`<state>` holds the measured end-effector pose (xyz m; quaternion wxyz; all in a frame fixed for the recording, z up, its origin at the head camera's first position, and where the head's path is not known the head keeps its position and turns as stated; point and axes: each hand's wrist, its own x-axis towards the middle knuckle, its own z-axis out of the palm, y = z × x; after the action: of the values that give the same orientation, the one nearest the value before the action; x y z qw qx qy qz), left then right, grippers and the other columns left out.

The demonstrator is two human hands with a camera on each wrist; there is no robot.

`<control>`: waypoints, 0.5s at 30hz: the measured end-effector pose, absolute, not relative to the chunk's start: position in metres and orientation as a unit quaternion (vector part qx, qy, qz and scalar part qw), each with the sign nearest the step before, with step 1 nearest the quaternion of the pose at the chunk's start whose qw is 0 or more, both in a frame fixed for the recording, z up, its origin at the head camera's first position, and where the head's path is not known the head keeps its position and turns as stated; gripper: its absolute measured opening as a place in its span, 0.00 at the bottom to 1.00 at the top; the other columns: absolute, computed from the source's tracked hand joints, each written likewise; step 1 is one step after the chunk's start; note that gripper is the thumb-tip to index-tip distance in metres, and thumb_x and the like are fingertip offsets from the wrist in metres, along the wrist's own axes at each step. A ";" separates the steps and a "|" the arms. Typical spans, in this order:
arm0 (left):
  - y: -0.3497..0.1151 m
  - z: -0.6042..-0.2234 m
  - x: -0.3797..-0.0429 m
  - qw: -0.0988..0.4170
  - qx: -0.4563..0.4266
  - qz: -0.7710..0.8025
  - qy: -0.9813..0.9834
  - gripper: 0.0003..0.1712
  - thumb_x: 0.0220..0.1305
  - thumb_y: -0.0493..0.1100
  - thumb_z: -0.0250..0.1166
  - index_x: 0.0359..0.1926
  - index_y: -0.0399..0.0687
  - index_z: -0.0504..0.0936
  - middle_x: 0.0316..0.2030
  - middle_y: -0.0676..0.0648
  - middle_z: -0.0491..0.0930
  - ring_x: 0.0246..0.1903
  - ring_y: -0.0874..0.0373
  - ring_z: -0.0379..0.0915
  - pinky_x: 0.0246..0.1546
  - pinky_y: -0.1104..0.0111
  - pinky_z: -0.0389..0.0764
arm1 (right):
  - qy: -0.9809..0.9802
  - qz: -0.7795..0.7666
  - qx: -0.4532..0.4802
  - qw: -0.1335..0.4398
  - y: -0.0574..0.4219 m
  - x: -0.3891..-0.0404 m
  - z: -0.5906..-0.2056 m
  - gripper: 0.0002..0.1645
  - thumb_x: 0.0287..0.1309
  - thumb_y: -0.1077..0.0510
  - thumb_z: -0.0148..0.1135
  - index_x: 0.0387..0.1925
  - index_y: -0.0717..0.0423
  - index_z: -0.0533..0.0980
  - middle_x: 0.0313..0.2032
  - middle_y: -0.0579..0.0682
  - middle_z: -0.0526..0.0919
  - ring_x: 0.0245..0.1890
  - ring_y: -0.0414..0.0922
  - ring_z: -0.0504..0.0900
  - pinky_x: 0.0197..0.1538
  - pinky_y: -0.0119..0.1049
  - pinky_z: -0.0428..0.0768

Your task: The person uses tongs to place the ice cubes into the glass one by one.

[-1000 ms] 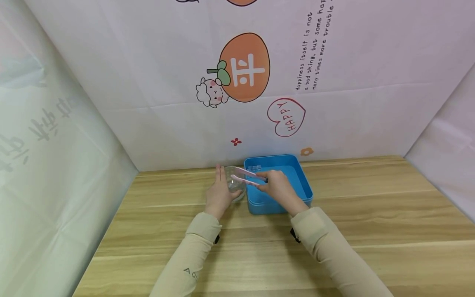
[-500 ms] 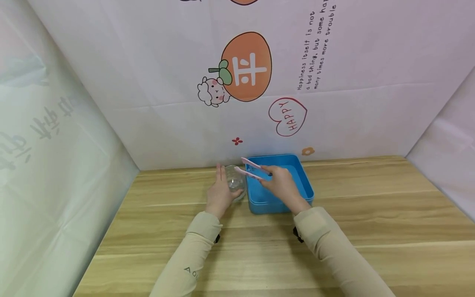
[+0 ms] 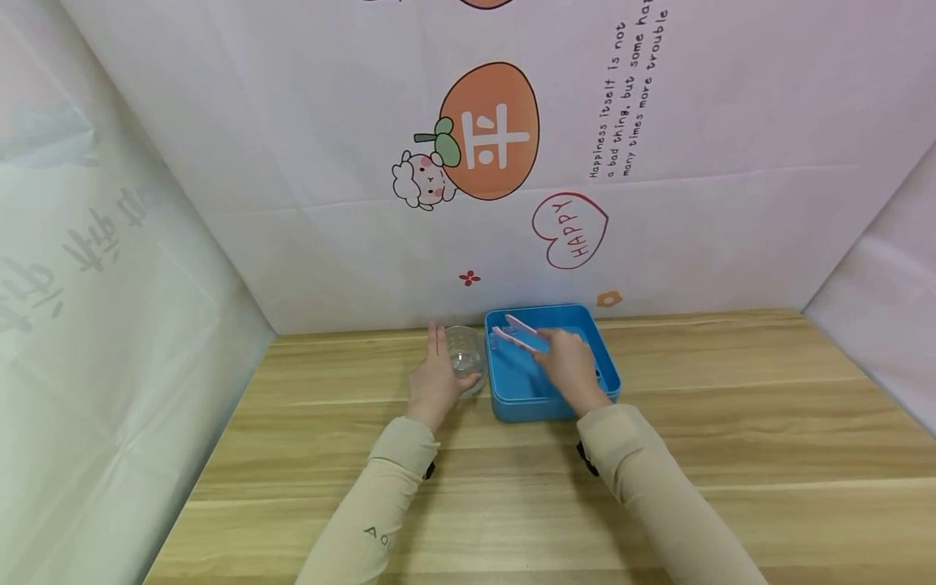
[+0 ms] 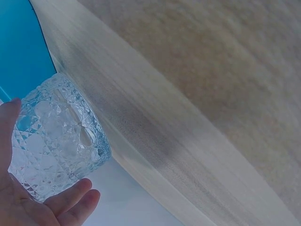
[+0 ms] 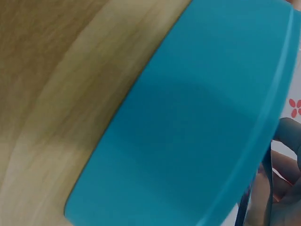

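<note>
Pink tongs [image 3: 516, 340] slant over the blue box [image 3: 532, 409], glass container [image 3: 468, 353] alongside

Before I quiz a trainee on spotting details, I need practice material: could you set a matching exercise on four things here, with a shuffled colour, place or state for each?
Column one:
1. Tongs
2. Box
3. Glass bowl
4. Heart

Column two:
A. blue, open-topped
B. held in the right hand
C. drawn in red outline
D. clear and faceted, held by the left hand

Right pairs: 1-B; 2-A; 3-D; 4-C
</note>
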<state>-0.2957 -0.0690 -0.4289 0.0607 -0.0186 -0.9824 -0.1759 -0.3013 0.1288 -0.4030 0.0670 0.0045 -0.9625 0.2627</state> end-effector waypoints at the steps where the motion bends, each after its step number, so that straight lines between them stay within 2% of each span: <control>1: -0.069 -0.429 -0.296 0.061 -0.019 -0.178 -0.982 0.61 0.52 0.65 0.68 0.74 0.40 0.48 0.76 0.43 0.45 0.14 0.59 0.62 0.13 0.73 0.62 | -0.964 0.259 0.003 0.057 0.128 -0.302 -0.404 0.26 0.58 0.58 0.64 0.58 0.62 0.75 0.55 0.63 0.80 0.53 0.59 0.79 0.49 0.48 0.82; 7: -0.070 -0.430 -0.296 0.060 -0.020 -0.180 -0.982 0.60 0.52 0.64 0.68 0.74 0.39 0.48 0.76 0.43 0.45 0.13 0.60 0.60 0.13 0.73 0.61 | -0.970 0.240 0.002 0.024 0.124 -0.304 -0.411 0.25 0.57 0.59 0.65 0.57 0.61 0.76 0.55 0.62 0.80 0.55 0.59 0.78 0.54 0.52 0.79; 15: -0.070 -0.429 -0.296 0.060 -0.021 -0.188 -0.980 0.60 0.52 0.63 0.69 0.74 0.39 0.48 0.76 0.42 0.45 0.13 0.60 0.62 0.13 0.72 0.64 | -0.973 0.232 -0.006 0.014 0.116 -0.307 -0.418 0.26 0.57 0.59 0.66 0.57 0.62 0.76 0.54 0.62 0.80 0.53 0.58 0.79 0.53 0.52 0.79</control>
<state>-0.2959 -0.0700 -0.4292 0.0595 -0.0209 -0.9802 -0.1876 -0.3068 0.1165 -0.4183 0.0136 -0.0056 -0.9727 0.2318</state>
